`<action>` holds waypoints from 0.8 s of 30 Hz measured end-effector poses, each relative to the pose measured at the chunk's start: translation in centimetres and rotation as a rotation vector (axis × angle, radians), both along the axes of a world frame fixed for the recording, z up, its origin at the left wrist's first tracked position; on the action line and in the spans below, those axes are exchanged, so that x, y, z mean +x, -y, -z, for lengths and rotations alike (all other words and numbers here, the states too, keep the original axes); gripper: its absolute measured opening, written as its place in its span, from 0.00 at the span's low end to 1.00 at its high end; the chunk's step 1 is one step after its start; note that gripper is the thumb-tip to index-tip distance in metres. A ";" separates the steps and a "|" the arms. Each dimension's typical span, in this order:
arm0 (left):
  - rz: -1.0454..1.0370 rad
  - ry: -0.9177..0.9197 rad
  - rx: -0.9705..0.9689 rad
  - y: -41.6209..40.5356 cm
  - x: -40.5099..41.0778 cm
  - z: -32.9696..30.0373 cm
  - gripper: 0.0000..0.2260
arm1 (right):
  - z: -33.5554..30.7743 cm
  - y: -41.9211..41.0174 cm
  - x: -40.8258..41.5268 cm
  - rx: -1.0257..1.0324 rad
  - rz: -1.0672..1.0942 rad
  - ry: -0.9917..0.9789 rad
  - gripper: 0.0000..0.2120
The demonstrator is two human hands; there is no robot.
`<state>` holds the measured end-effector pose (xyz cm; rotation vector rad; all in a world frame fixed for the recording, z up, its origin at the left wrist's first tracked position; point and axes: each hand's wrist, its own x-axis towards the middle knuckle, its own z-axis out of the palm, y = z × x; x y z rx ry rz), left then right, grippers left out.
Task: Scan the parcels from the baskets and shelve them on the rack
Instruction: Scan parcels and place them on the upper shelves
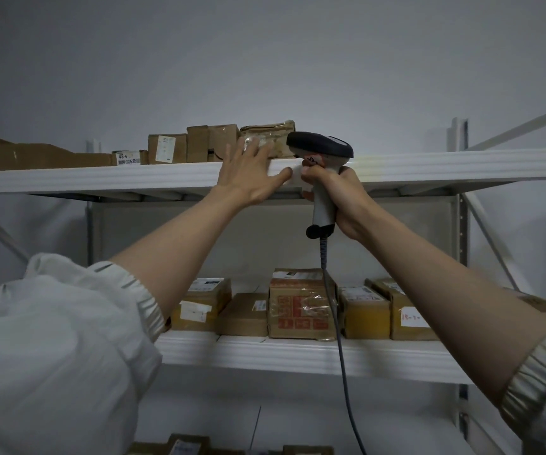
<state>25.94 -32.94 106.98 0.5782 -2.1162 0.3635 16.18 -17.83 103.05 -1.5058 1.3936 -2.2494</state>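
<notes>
Brown cardboard is meeting flat fingers up on the top shelf [429, 165] of the rack: the left hand [248, 178] is lying straight-fingered against the front face of a taped parcel [270, 139], gripping nothing, simply pressing. The thumb is stretching out low along the shelf's white front edge, while the fingertips are touching the parcel's lower left corner, over its glossy tape.

Beside it, the right hand [340, 198] is clenching the handle of a grey scanner [321, 149], whose dark head is pointing at the parcel's right end, just beside it; the cord is hanging down in front of the middle shelf.

By my reading, the shelving step is in hand. Doing it well is calling for an even push from the flat palm, keeping the parcel square to the boxes [186, 146] on its left and fully behind the lip, with the scanner's nose staying clear so it is not knocking the parcel askew.
</notes>
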 end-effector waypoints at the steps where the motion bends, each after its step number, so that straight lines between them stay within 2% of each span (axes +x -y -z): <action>1: 0.018 -0.018 -0.009 0.0 0.3 0.5 0.34 | 0.3 0.1 0.2 -0.004 -0.002 0.018 0.11; 8: 0.139 -0.086 -0.115 -0.2 3.9 5.3 0.29 | 4.1 0.0 2.8 -0.038 -0.101 0.167 0.08; 12: 0.172 -0.085 -0.152 -0.5 5.9 9.5 0.22 | 7.9 -1.1 4.5 0.012 -0.105 0.234 0.06; 14: 0.204 -0.064 -0.111 -1.0 6.6 12.2 0.19 | 10.1 -2.1 5.2 0.060 -0.082 0.281 0.07; 18: 0.313 0.105 -0.021 -3.0 7.6 17.5 0.16 | 14.4 -5.9 7.2 0.173 -0.038 0.405 0.16; 24: 0.566 0.331 0.171 -9.1 8.0 25.7 0.24 | 21.4 -13.9 11.0 0.247 0.228 0.452 0.12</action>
